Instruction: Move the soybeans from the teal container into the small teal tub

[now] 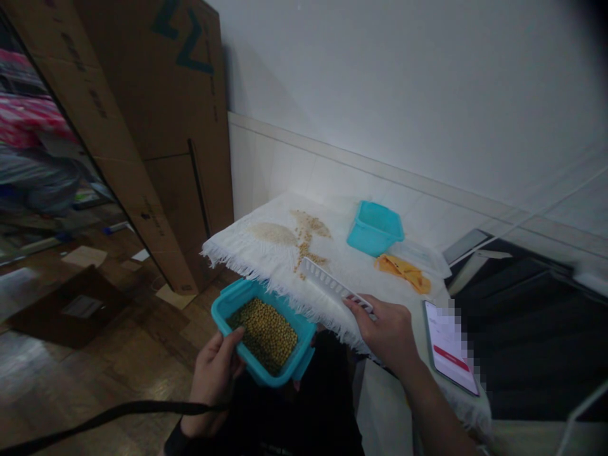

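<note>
My left hand (215,366) grips the rim of a turquoise plastic tub (273,378), thumb over its edge. Round yellow beans (270,326) lie inside, with smaller dark green ones beside them. The tub is just below the fringed edge of a white cloth (349,269) on a table. Pinched in my right hand (387,329) is a white slotted plastic strip (327,284), its far end by loose yellow beans (311,256) on the cloth. Farther back are a pile of pale grains (273,233) and another scatter of beans and grains (311,221).
A second turquoise tub (375,231) stands by the wall, near a folded orange cloth (406,273) and a clear lid (430,258). A phone (449,348) lies at the table's right side. One large cardboard box (185,95) rises at the left.
</note>
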The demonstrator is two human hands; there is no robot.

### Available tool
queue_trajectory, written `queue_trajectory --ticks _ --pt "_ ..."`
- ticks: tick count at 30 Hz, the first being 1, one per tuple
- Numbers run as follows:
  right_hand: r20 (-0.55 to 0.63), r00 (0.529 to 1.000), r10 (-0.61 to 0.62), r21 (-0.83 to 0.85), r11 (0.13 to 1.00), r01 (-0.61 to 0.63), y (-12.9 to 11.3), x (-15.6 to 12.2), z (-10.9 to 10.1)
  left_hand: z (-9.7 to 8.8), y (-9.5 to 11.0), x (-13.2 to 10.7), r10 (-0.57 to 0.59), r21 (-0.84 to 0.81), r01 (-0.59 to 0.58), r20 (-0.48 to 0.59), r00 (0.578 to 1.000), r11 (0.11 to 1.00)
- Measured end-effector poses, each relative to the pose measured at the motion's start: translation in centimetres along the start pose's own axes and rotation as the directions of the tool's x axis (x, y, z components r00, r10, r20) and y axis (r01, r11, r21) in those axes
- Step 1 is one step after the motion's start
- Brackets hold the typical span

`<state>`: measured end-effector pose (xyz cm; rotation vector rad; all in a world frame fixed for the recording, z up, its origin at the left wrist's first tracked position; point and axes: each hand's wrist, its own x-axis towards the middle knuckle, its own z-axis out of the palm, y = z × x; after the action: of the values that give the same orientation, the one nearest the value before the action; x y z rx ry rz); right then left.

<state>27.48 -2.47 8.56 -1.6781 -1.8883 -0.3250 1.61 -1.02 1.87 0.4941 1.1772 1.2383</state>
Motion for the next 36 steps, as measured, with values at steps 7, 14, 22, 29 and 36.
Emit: queue_trajectory --ticks 7,14,22,29,36 --pt "0.005 1.0 -0.028 0.002 1.0 0.028 0.0 0.5 0.4 0.1 0.0 0.2 -0.004 -0.021 0.004 0.006 1.0 1.0" --pt "-0.01 0.991 -0.131 0.072 0.989 0.132 -0.5 1.3 1.2 0.0 0.0 0.3 0.009 -0.023 -0.009 0.027 1.0 1.0" --pt "-0.029 0.977 -0.211 0.111 0.971 0.213 -2.3 0.1 0.2 -0.1 0.3 0.3 0.01 -0.029 -0.01 0.008 1.0 1.0" --pt "-0.062 0.997 0.044 -0.014 0.999 -0.045 1.0 2.9 1.7 -0.4 -0.2 0.7 -0.01 -0.027 0.009 -0.022 1.0 1.0" --pt "0.021 0.997 0.077 0.112 0.991 -0.079 2.5 3.4 2.4 -0.4 0.0 0.5 0.009 -0.007 -0.009 -0.016 1.0 1.0"
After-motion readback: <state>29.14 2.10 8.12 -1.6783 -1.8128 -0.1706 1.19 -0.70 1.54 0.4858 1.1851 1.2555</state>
